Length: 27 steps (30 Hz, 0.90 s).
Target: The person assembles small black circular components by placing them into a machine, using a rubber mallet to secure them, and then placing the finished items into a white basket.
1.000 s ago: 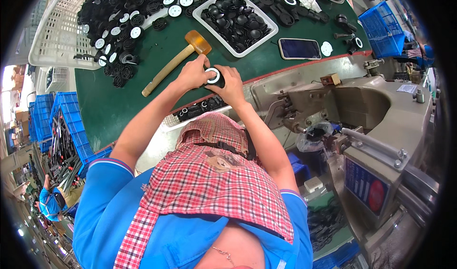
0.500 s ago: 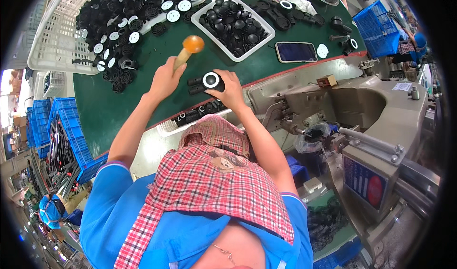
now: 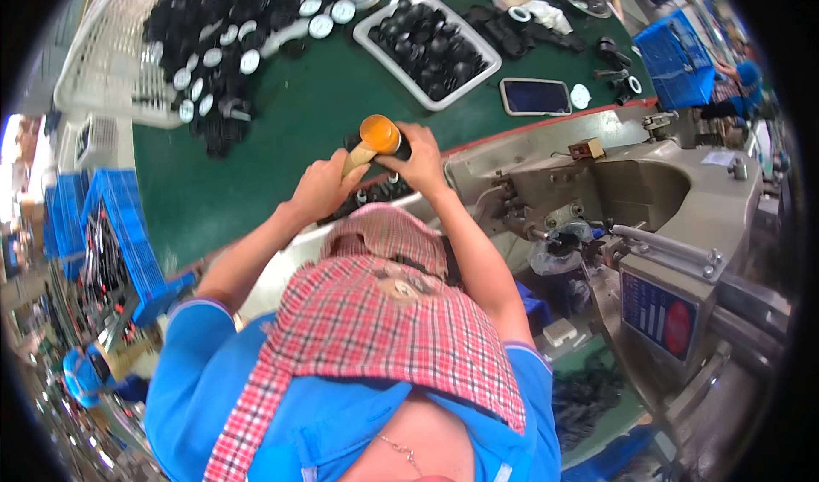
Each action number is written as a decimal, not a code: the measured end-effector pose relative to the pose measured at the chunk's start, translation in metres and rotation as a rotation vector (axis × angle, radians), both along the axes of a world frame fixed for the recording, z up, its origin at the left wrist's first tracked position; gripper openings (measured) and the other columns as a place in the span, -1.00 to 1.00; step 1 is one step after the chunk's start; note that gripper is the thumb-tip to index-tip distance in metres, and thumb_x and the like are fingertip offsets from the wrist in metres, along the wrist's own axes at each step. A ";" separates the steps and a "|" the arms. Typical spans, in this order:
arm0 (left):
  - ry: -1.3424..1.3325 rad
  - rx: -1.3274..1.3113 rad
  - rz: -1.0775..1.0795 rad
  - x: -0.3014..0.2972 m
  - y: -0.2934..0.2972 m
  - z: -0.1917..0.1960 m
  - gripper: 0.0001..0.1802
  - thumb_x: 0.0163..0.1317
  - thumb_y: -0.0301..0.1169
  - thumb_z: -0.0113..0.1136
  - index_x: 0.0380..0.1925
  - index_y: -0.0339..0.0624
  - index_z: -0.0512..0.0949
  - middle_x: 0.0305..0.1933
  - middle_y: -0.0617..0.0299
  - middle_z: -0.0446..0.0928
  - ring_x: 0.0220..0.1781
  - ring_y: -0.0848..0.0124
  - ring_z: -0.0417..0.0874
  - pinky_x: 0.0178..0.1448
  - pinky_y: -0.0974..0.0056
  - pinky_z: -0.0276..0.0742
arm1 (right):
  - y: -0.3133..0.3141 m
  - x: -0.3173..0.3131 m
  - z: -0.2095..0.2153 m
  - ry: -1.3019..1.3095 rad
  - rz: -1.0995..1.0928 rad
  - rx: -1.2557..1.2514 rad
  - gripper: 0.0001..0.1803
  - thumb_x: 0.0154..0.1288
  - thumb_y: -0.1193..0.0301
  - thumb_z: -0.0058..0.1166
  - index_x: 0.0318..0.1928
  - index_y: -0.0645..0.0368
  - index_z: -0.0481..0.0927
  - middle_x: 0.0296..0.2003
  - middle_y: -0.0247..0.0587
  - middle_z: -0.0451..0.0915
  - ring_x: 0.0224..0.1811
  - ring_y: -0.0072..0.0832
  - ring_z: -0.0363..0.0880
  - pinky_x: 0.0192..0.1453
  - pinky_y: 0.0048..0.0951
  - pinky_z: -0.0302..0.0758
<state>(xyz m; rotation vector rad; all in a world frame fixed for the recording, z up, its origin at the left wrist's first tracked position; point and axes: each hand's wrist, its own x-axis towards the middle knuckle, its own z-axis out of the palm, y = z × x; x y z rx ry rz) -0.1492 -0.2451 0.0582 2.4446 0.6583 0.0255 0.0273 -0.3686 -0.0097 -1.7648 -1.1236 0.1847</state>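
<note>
My left hand (image 3: 324, 188) is closed round the pale handle of a small mallet with an orange head (image 3: 380, 135). The mallet's head covers most of a black part (image 3: 403, 148) near the green table's front edge; whether the two touch, I cannot tell. My right hand (image 3: 421, 159) grips that black part from its right side, fingers curled round it. The white ring on its top is hidden under the mallet. Just in front of my hands, below the table edge, a container holds several black pieces with white rings (image 3: 375, 192).
A white tray (image 3: 439, 104) of black domed caps lies beyond my hands. Black and white round pieces (image 3: 217, 81) spill from a large white basket (image 3: 81, 72) at the far left. A phone (image 3: 536, 96) lies to the right. A large grey machine (image 3: 682, 235) stands at my right.
My left hand has swung the mallet right and down, so its head now covers the black part. My right hand still holds the part in nearly the same place.
</note>
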 end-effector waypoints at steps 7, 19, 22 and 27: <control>-0.094 0.471 0.183 0.053 0.070 -0.039 -0.60 0.36 -0.05 0.07 -0.24 -0.21 0.42 -0.32 -0.10 0.58 -0.30 -0.11 0.65 -0.30 -0.10 0.56 | -0.032 -0.006 0.024 0.418 0.090 -0.262 -0.38 -0.13 0.28 0.51 -0.02 0.23 0.58 -0.20 -0.17 0.63 -0.14 -0.35 0.60 0.00 -0.37 0.52; -0.113 0.599 -0.028 0.070 0.118 -0.087 -0.51 0.38 -0.01 0.05 -0.14 -0.32 0.48 -0.15 -0.21 0.51 -0.13 -0.18 0.55 -0.08 -0.13 0.49 | -0.124 -0.073 -0.081 0.719 -0.106 -0.252 -0.17 0.09 -0.09 0.32 0.13 0.39 0.53 -0.17 -0.01 0.70 -0.11 -0.27 0.66 0.00 -0.32 0.55; -0.224 0.744 -0.069 0.072 0.116 -0.091 -0.51 0.37 -0.05 0.08 0.00 -0.28 0.48 -0.12 -0.18 0.51 -0.08 -0.14 0.56 -0.04 -0.09 0.53 | -0.243 -0.069 -0.070 0.621 -0.439 -0.254 -0.32 0.18 0.04 0.29 0.16 0.29 0.53 -0.02 0.00 0.65 -0.06 -0.28 0.66 0.06 -0.31 0.57; -0.502 0.714 -0.157 0.065 0.035 -0.063 -0.55 0.35 -0.20 0.12 0.07 -0.36 0.47 0.06 -0.18 0.48 0.10 -0.09 0.49 0.18 -0.02 0.42 | -0.516 -0.178 -0.015 0.519 -1.209 -0.796 -0.51 0.09 0.21 0.32 0.01 0.18 0.60 -0.11 -0.01 0.67 -0.09 -0.13 0.66 0.00 -0.17 0.58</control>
